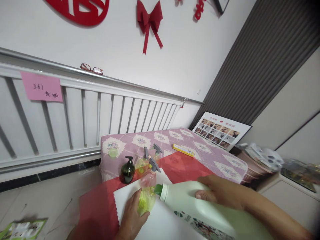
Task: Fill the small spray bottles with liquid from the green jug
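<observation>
The left hand (pixel 132 212) grips a yellow bottle (pixel 147 200), partly covering it; the right hand (pixel 216 190) holds a jug (pixel 186 197), its base cut off.

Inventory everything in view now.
small bottle: 1, yellow, centre
large bottle: 1, pale green, right
grey-topped bottles: 3, pink, orange, unclear, centre
pump bottle: 1, dark green, centre
sheet: 1, white, centre
cloth: 1, red, centre
tablecloth: 1, lilac, underneath
box: 1, yellow, on tablecloth
round item: 1, green, left
radiator: 1, white, left
note: 1, pink, on radiator
glasses: 1, red, above radiator
wall decorations: 4, red, top
photo board: 1, white, right
package: 1, green, floor
left hand: 1, holding small bottle
right hand: 1, holding large bottle
</observation>
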### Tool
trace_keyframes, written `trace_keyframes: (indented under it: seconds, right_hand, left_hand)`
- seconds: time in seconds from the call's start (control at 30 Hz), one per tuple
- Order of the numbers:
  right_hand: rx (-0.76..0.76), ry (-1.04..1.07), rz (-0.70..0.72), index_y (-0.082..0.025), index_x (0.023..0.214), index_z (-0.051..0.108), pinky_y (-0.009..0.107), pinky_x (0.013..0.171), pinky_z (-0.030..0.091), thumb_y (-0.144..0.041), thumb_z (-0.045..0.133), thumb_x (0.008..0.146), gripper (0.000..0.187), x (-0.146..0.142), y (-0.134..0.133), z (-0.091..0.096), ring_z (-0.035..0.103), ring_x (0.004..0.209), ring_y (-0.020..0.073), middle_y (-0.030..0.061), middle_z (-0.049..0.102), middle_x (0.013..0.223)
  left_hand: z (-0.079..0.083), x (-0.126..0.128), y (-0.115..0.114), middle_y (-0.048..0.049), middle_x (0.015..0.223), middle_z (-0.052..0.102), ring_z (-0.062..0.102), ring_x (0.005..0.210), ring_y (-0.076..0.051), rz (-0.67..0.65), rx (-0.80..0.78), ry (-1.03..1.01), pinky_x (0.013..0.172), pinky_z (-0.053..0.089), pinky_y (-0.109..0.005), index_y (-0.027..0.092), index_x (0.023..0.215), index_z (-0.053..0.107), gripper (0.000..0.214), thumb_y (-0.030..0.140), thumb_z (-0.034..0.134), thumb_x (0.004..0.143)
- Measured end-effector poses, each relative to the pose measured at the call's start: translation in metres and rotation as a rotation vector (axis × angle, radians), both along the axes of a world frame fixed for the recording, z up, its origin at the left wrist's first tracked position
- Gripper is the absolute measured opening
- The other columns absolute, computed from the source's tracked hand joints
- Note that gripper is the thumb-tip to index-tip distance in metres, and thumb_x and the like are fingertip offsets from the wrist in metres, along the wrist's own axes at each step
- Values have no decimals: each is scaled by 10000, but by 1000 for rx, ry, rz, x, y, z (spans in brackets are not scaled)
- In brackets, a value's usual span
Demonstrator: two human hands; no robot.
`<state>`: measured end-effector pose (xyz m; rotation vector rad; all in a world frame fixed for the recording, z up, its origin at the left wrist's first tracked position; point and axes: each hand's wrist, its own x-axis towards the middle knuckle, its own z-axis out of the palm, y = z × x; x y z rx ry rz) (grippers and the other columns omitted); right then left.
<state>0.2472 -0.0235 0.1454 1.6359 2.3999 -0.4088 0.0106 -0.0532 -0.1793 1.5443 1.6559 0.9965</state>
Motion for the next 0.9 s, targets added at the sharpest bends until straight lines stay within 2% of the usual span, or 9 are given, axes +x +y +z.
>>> trace_keyframes:
  seconds: [0.1, 0.6, 0.9]
  right_hand:
    - [-98, 5, -17, -257, 887, 669, 416, 774, 561, -602, 511, 845, 382, -1, 0, 1, 703, 931, 324, 76, 759, 998]
    - [-112, -15, -9, -248, 915, 647, 431, 802, 547, -625, 483, 851, 416, -5, 0, 5, 688, 956, 336, 84, 744, 1022]
    - [-93, -7, -6, -237, 898, 651, 422, 778, 546, -610, 495, 853, 407, -1, 0, 2, 693, 922, 327, 93, 746, 1006]
  left_hand:
    - [0, 0, 0, -152, 1510, 451, 409, 1391, -273, 1, 8, 5, 1174, 321, -423, 103, 1429, 358, 816, 276, 575, 661]
    - [5, 0, -2, -155, 1518, 436, 392, 1405, -285, 0, -18, 5, 1188, 305, -418, 90, 1441, 347, 842, 277, 572, 652]
    - [0, 0, -2, -139, 1519, 438, 401, 1397, -268, 3, -10, 11, 1183, 307, -400, 120, 1437, 355, 834, 276, 576, 648]
